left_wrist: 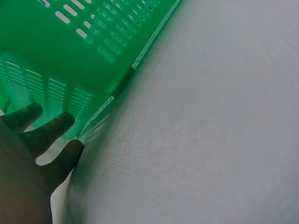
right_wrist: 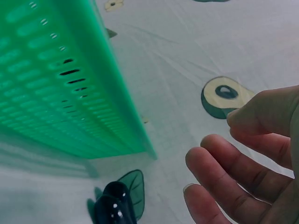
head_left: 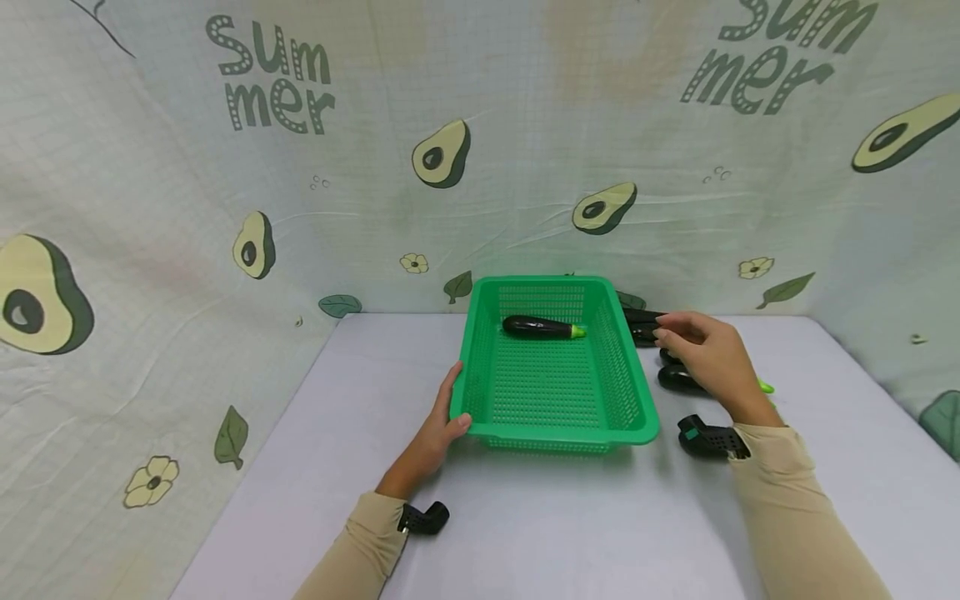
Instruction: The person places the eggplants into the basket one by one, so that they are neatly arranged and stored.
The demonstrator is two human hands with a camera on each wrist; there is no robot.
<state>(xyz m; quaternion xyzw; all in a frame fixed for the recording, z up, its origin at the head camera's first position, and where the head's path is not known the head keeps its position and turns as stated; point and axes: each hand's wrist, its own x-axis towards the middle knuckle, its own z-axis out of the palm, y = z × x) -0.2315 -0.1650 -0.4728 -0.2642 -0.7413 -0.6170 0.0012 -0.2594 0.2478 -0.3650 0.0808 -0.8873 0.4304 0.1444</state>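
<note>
A green plastic basket (head_left: 551,400) with slotted walls stands in the middle of the table. Inside it, near the far end, lies a dark purple eggplant (head_left: 536,327) with a green stem end. My left hand (head_left: 431,433) grips the basket's near left corner, thumb at the rim and fingers along the outer side. To the right of the basket, my right hand (head_left: 712,358) hovers with fingers bent loosely and nothing between them. Below and beside it are several more eggplants (head_left: 678,379), partly hidden by the hand; dark eggplant ends (right_wrist: 114,205) show low in the right wrist view.
A white cloth covers the table (head_left: 555,525). Behind it hangs a pale curtain (head_left: 510,233) printed with avocados, leaves and flowers. More dark eggplants (head_left: 642,332) lie close against the basket's right wall. Each wrist carries a small black camera (head_left: 708,437).
</note>
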